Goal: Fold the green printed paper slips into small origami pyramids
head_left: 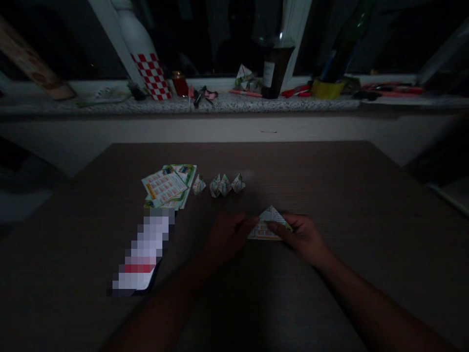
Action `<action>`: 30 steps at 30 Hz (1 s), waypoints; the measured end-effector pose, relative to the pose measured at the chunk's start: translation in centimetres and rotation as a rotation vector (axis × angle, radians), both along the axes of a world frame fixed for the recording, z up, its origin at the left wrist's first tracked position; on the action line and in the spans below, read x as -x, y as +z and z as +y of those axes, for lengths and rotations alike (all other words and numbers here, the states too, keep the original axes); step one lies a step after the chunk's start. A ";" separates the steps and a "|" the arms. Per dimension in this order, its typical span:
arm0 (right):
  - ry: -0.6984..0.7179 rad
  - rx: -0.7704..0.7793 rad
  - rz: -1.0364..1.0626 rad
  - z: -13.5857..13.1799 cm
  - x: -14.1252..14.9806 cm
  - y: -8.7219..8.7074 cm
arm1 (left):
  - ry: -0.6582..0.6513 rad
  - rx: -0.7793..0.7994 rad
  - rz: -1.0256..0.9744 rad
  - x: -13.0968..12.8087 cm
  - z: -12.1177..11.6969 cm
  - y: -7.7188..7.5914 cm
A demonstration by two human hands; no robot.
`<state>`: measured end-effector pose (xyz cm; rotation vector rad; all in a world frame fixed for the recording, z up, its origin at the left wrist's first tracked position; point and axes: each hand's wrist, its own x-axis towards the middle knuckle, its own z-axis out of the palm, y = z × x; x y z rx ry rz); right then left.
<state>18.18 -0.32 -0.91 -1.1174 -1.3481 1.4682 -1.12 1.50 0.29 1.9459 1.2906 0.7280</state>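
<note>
Between my two hands is a printed paper sheet (269,231), partly folded so that its far side comes to a triangular point. My left hand (232,232) pinches its left side between thumb and fingers. On the right side, my right hand (302,234) grips it, thumb on top and fingers behind. Beyond my left hand stand several small folded paper shapes (224,186) in a short row. Left of them lies a stack of printed sheets (166,186), with the loose top ones at an angle.
A phone (146,254) with a lit, blurred screen lies left of my left arm on the wooden table (348,195). Along the granite windowsill (227,103) stand a checkered bottle (152,73), a dark cup (273,73), a yellow tape roll (327,89) and a green bottle (342,44).
</note>
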 end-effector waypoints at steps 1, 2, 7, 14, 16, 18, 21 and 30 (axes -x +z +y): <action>-0.005 0.008 0.013 0.0 0.0 0.1 | -0.001 -0.002 -0.005 0.0 0.0 0.0; -0.011 0.016 0.026 0.0 0.0 0.1 | -0.003 -0.005 -0.012 0.0 0.0 0.1; -0.005 0.104 0.184 0.0 -0.1 -0.2 | 0.020 0.056 -0.099 -0.1 -0.5 0.3; -0.100 0.176 0.436 0.6 -0.3 -0.2 | 0.073 0.351 -0.377 -0.1 -0.5 -0.4; -0.083 0.187 0.461 0.6 -0.2 -0.2 | 0.020 0.402 -0.415 -0.4 -0.5 -0.6; -0.021 0.182 0.470 0.6 -0.1 -0.5 | -0.043 0.437 -0.435 -0.7 -0.5 -0.8; 0.063 0.085 0.429 0.7 0.1 -1.4 | -0.134 0.429 -0.410 -1.2 -0.7 -1.2; 0.095 -0.117 0.029 1.8 -0.5 -1.4 | -0.141 -0.105 0.309 1.4 0.6 0.1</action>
